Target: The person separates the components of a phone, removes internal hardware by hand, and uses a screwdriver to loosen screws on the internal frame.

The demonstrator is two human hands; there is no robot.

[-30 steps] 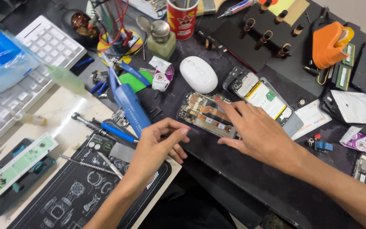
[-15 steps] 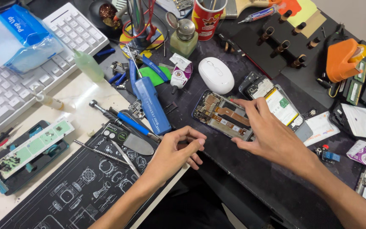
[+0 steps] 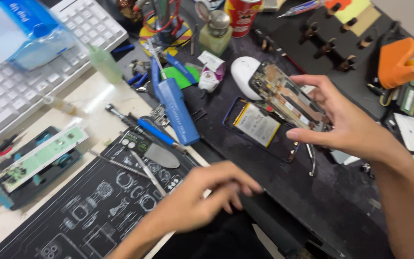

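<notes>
A cluttered repair bench seen from above. At far left sits a white keyboard [image 3: 34, 62] with a blue tissue pack [image 3: 29, 26] lying on it. Below it, a green circuit strip [image 3: 39, 156] rests in a blue holder, beside a black work mat [image 3: 73, 216] printed with white outlines. A metal spudger [image 3: 161, 156] and a blue-handled screwdriver [image 3: 154, 132] lie at the mat's upper corner, with a flat blue tool [image 3: 178, 112] just beyond.

The left hand [image 3: 207, 192] hovers low over the mat's right edge, fingers curled loosely together; whether it pinches anything cannot be told.

Right of centre, an opened phone shell with its battery [image 3: 259, 125] lies flat on the dark bench, near a white mouse [image 3: 243, 69]. Above it the right hand [image 3: 346, 127] holds up a stripped phone frame [image 3: 288, 96], tilted, gripped by its edges between thumb and fingers. An orange object [image 3: 398, 60] sits at far right.

Handling this well likely means gripping only the frame's rim, keeping fingers off exposed parts, and holding it steady over the bench.
</notes>
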